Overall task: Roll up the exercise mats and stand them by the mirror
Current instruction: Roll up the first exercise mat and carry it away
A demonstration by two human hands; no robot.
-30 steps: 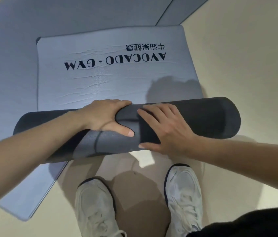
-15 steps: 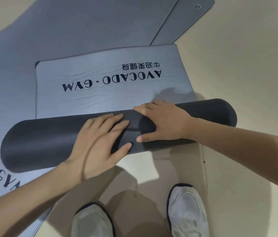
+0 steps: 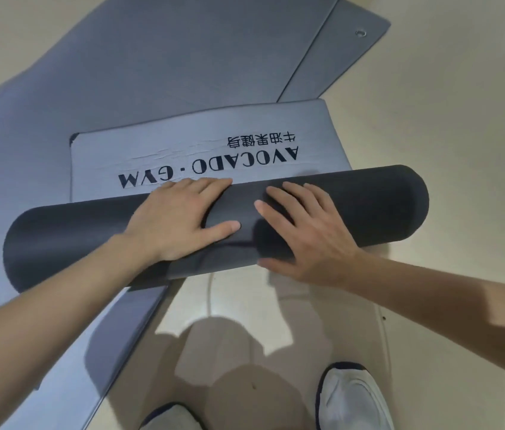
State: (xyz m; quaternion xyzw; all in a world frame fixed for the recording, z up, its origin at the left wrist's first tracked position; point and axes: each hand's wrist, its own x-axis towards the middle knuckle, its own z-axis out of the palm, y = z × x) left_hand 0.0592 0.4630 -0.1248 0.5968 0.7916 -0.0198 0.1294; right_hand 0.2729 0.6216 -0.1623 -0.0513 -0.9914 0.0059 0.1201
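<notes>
A dark grey roll of exercise mat (image 3: pixel 369 206) lies across the floor in front of me. Its flat, unrolled end (image 3: pixel 183 150) is lighter grey, printed "AVOCADO · GYM", and stretches away from the roll. My left hand (image 3: pixel 176 218) rests palm down on top of the roll near its middle, fingers spread over the far edge. My right hand (image 3: pixel 307 237) presses flat on the roll just to the right, thumb at the near underside. Neither hand closes around the roll.
More grey mats lie flat on the beige floor: a large one (image 3: pixel 152 57) behind and to the left, another with a metal eyelet (image 3: pixel 360 33) at the back right. My white shoes (image 3: pixel 353 398) stand at the bottom edge. No mirror is in view.
The roll has advanced away from me over the printed end, covering more of it. My left hand has shifted forward on top of the roll; my right hand has dropped back toward its near side.
</notes>
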